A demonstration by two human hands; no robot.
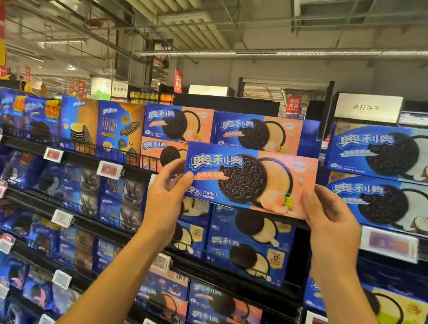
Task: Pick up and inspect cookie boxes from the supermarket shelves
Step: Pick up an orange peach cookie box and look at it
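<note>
Hands hold one cookie box (249, 180) up in front of the top shelf, level and face-on, near the middle of the view. The left hand (165, 199) grips the box's lower left corner, thumb pressed on the blue front and the other fingers curled behind it. The right hand (331, 223) grips the lower right corner the same way, thumb on the peach-coloured end, the rest of the fingers hidden behind the box. Both forearms rise from the near bottom edge of the view.

The box is blue on its left half and peach on its right, with a dark sandwich cookie printed in the centre and white Chinese lettering at its upper left. It hangs apart from the stock, in front of the shelf rail (255, 213).

Behind it, matching peach boxes (259, 132) stand in a row on the top shelf, with one more partly covered just left of the held box. To the right sit large coconut boxes (399, 153), stacked two high. To the left stand orange boxes (119, 130) and blurred blue bags (12, 113). Lower shelves carry more blue boxes (249, 244), and price tags (109, 169) clip along the shelf edges. A white sign (367, 107) stands above the far right shelf.
</note>
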